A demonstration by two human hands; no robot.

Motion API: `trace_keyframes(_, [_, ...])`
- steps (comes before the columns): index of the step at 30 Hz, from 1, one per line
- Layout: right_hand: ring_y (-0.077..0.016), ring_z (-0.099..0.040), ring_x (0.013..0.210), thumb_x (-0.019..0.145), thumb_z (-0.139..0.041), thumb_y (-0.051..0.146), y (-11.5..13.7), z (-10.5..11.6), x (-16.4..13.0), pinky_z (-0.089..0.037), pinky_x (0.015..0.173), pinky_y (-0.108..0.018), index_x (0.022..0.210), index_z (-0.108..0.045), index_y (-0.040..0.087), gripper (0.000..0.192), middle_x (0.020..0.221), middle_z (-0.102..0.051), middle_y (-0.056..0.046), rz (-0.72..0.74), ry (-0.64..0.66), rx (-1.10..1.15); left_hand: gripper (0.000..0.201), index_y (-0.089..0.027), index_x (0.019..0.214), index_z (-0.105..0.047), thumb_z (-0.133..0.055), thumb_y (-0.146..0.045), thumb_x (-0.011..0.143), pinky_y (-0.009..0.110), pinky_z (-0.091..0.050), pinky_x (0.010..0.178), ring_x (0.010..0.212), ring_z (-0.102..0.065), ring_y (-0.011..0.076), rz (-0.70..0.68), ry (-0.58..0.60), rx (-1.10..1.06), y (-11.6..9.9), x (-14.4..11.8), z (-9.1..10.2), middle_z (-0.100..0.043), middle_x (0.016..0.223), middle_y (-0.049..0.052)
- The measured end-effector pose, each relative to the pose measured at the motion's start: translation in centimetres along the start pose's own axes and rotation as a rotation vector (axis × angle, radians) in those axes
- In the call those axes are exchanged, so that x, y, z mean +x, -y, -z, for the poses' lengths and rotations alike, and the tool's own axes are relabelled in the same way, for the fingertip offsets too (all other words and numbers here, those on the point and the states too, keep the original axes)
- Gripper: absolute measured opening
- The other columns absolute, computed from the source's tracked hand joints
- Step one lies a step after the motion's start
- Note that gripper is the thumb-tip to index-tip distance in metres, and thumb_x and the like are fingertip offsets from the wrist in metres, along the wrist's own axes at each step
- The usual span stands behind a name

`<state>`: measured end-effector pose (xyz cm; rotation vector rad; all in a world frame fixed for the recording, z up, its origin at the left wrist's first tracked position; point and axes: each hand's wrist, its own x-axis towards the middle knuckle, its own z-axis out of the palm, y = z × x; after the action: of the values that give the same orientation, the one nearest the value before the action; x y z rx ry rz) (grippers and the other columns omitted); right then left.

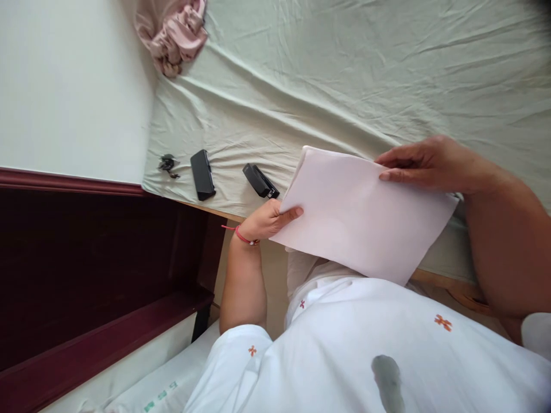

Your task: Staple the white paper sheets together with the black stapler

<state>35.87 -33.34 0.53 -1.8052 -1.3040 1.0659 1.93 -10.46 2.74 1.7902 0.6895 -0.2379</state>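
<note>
Two hands hold one stack of white paper [361, 212] above the edge of a bed. The left hand [269, 219] pinches the lower left side of the paper, thumb on top, and has a red string [241, 236] on its wrist. The right hand [424, 163] grips the top right corner with its fingers closed on it. The paper is tilted. A green sheet [344, 69] covers the bed. Near the left hand lie a black stapler [260, 180], a black case [202, 174] and a small black clip [167, 164]. A pink cloth [174, 31] sits far up by the wall.

No legible text or labels anywhere
</note>
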Motion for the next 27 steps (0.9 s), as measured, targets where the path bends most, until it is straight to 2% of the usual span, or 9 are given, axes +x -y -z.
trace_keyframes(4, [-0.0209, -0.073, 0.074, 0.096, -0.081, 0.057, 1.3, -0.7, -0.1, -0.056, 0.065, -0.032, 0.104, -0.087, 0.021, 0.038, 0.090, -0.085, -0.005, -0.201, 0.111, 0.225, 0.067, -0.017, 0.081, -0.081, -0.078, -0.083, 0.092, 0.027, -0.051, 0.058, 0.068, -0.065, 0.0189, 0.057, 0.043, -0.005, -0.9, 0.4, -0.7, -0.074, 0.077, 0.004])
trace_keyframes(7, [-0.0197, -0.071, 0.066, 0.087, -0.093, 0.053, 1.1, -1.5, 0.3, -0.054, 0.057, -0.031, 0.095, -0.085, 0.022, 0.033, 0.084, -0.083, -0.004, -0.336, 0.055, 0.381, 0.070, -0.017, 0.080, -0.079, -0.086, -0.086, 0.083, 0.026, -0.049, 0.057, 0.063, -0.061, 0.0162, 0.113, -0.053, -0.087, -0.2, -0.2, -1.1, -0.072, 0.072, 0.003])
trace_keyframes(10, [-0.0205, -0.070, 0.061, 0.080, -0.100, 0.056, 0.4, -1.9, 0.7, -0.052, 0.051, -0.032, 0.090, -0.086, 0.025, 0.035, 0.080, -0.081, -0.005, -0.386, 0.000, 0.473, 0.067, -0.017, 0.077, -0.077, -0.095, -0.082, 0.074, 0.025, -0.048, 0.055, 0.055, -0.057, 0.0127, 0.155, -0.186, -0.166, 1.4, -1.4, -1.3, -0.067, 0.062, 0.001])
trace_keyframes(15, [-0.0238, -0.074, 0.064, 0.075, -0.106, 0.054, 0.0, -2.4, 1.3, -0.060, 0.053, -0.038, 0.085, -0.086, 0.026, 0.035, 0.084, -0.083, -0.008, -0.418, -0.051, 0.583, 0.060, -0.017, 0.087, -0.079, -0.104, -0.066, 0.065, 0.021, -0.040, 0.049, 0.049, -0.056, 0.0093, 0.166, -0.541, -0.326, 4.5, -2.9, -1.7, -0.080, 0.073, 0.006])
trace_keyframes(19, [-0.0221, -0.073, 0.063, 0.073, -0.109, 0.048, 0.0, -3.1, 2.3, -0.062, 0.053, -0.037, 0.080, -0.085, 0.026, 0.033, 0.081, -0.081, -0.008, -0.416, -0.064, 0.629, 0.046, -0.018, 0.091, -0.079, -0.096, -0.058, 0.077, 0.020, -0.038, 0.048, 0.051, -0.056, 0.0090, 0.008, -0.932, -0.324, 6.9, -2.0, -1.7, -0.080, 0.074, 0.005])
trace_keyframes(21, [-0.0213, -0.072, 0.062, 0.072, -0.110, 0.045, 0.0, -3.5, 3.0, -0.063, 0.053, -0.037, 0.078, -0.084, 0.026, 0.032, 0.079, -0.080, -0.007, -0.411, -0.059, 0.643, 0.033, -0.018, 0.095, -0.080, -0.088, -0.050, 0.088, 0.020, -0.044, 0.053, 0.057, -0.061, 0.0101, -0.062, -1.117, -0.240, 7.9, -1.0, -1.4, -0.083, 0.081, 0.005])
trace_keyframes(23, [-0.0206, -0.072, 0.062, 0.072, -0.110, 0.040, 0.1, -3.9, 3.7, -0.063, 0.053, -0.036, 0.076, -0.083, 0.026, 0.031, 0.077, -0.079, -0.006, -0.422, -0.066, 0.653, 0.023, -0.019, 0.101, -0.082, -0.080, -0.041, 0.096, 0.023, -0.057, 0.067, 0.073, -0.073, 0.0134, -0.110, -1.247, -0.104, 8.8, 0.1, -1.2, -0.086, 0.096, 0.007])
trace_keyframes(25, [-0.0193, -0.071, 0.061, 0.073, -0.109, 0.033, 0.7, -4.1, 4.2, -0.061, 0.052, -0.034, 0.073, -0.082, 0.025, 0.028, 0.074, -0.078, -0.005, -0.443, -0.081, 0.666, 0.021, -0.020, 0.111, -0.084, -0.075, -0.035, 0.101, 0.030, -0.066, 0.091, 0.099, -0.082, 0.0188, -0.160, -1.294, 0.022, 9.5, 1.1, -1.4, -0.088, 0.115, 0.010])
trace_keyframes(27, [-0.0170, -0.068, 0.058, 0.076, -0.106, 0.023, 1.7, -4.3, 4.4, -0.058, 0.049, -0.030, 0.070, -0.080, 0.024, 0.026, 0.070, -0.076, -0.004, -0.486, -0.116, 0.675, 0.028, -0.021, 0.126, -0.083, -0.071, -0.034, 0.104, 0.034, -0.065, 0.106, 0.119, -0.083, 0.0223, -0.209, -1.278, 0.089, 10.1, 1.9, -1.8, -0.087, 0.131, 0.012])
